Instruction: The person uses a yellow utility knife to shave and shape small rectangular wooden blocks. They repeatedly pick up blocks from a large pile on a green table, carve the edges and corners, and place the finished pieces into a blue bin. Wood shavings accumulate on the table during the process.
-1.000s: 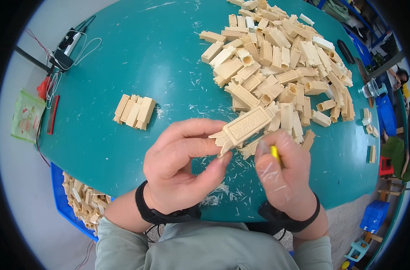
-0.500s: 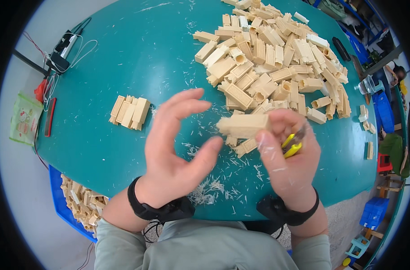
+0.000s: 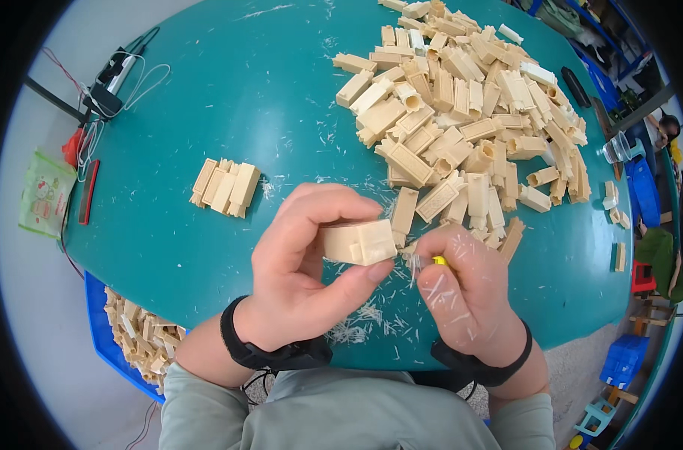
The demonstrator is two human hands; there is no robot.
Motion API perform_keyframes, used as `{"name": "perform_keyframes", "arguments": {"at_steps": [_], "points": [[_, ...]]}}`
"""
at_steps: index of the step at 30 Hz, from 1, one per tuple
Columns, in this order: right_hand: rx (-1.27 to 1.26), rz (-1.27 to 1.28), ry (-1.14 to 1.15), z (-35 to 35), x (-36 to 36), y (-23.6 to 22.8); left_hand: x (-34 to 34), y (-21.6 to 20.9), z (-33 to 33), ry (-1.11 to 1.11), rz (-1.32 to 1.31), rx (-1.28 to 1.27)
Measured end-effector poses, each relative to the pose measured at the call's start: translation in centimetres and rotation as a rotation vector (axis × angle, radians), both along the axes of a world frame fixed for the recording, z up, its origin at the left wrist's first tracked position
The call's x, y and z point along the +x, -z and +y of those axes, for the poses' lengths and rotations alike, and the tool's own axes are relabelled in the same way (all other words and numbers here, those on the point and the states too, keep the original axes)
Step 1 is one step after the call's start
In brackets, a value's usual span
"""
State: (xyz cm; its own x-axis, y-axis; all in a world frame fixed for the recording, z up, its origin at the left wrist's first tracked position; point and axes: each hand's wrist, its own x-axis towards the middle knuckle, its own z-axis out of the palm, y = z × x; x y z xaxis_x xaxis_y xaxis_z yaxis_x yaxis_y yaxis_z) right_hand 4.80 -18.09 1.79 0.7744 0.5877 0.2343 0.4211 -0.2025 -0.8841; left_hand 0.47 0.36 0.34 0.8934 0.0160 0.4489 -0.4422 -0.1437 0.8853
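A cream, box-shaped plastic piece [image 3: 359, 242] is gripped between the thumb and fingers of my left hand [image 3: 293, 274], one end turned toward the right. Close to that end, my right hand [image 3: 467, 289] is closed round a small yellow-handled tool [image 3: 440, 260]; most of it is hidden in the fist, so its exact kind does not show. Pale shavings cling to the right thumb and knuckles. Beyond both hands lies a large heap of similar cream pieces [image 3: 439, 150], some hollow at the end. Thin shavings [image 3: 356, 326] litter the table below the held piece.
On the green table [image 3: 229, 82], a short row of cream pieces [image 3: 224, 187] lies at left. A blue bin [image 3: 101, 330] of pieces stands below the left edge. A power strip [image 3: 116, 71] with cables is at far left. A black object [image 3: 575, 86] and several loose pieces [image 3: 611, 196] lie at right.
The cream piece has passed from my right hand to my left, which has closed on it. My right hand now holds only the yellow-handled tool, and the view has shifted slightly.
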Motion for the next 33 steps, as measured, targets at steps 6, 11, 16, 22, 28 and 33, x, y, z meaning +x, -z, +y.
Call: {"name": "perform_keyframes", "arguments": {"at_steps": [6,11,16,22,28,33], "points": [[-0.024,-0.111,0.016,0.4,-0.1,0.0,0.0,0.7,-0.4,-0.022,-0.08,-0.123],[-0.047,-0.148,0.037,0.4,-0.2,0.1,0.1,0.5,-0.3,-0.045,-0.136,-0.002],[-0.07,-0.156,0.051,0.5,-0.3,0.2,-0.2,0.5,-0.4,-0.088,-0.13,-0.011],[-0.064,-0.175,0.044,0.4,-0.1,0.2,-0.1,0.6,0.0,-0.005,-0.094,-0.023],[-0.069,-0.193,0.052,0.3,0.0,0.0,-0.3,0.5,-0.2,0.017,-0.042,-0.065],[-0.088,-0.12,0.152,0.1,0.8,0.5,-0.4,-0.1,-0.9,0.294,-0.085,0.132]]}}
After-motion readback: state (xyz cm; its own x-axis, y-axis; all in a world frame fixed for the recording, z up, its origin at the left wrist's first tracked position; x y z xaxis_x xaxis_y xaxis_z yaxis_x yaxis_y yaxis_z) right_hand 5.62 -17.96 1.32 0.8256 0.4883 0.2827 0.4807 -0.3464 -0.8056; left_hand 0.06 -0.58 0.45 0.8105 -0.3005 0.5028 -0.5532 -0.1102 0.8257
